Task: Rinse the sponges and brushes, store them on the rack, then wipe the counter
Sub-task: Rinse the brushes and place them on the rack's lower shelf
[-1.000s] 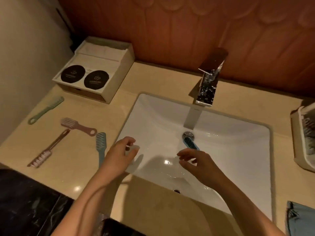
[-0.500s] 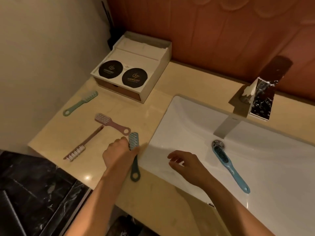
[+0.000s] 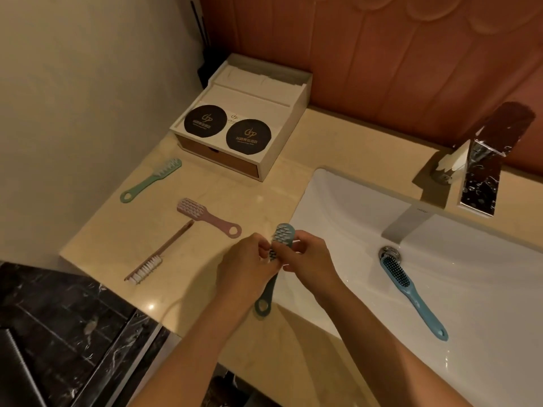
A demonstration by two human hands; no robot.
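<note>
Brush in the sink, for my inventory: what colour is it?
Light blue brush, dark bristles; head view.

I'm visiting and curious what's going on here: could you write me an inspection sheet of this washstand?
Surface: glossy beige stone counter; white ceramic sink set in.
Job's things: grey-teal plastic brush held above the counter; blue plastic brush in the sink by the drain; pink brush, green brush and thin brown brush on the counter.
Clutter: white box bearing two black round discs.
Hands: left hand and right hand pinch the grey-teal brush near its head.
Cables: thin dark strands in the corner, unclear.
Surroundings: chrome faucet, red-brown panelled wall, dark marble floor.
</note>
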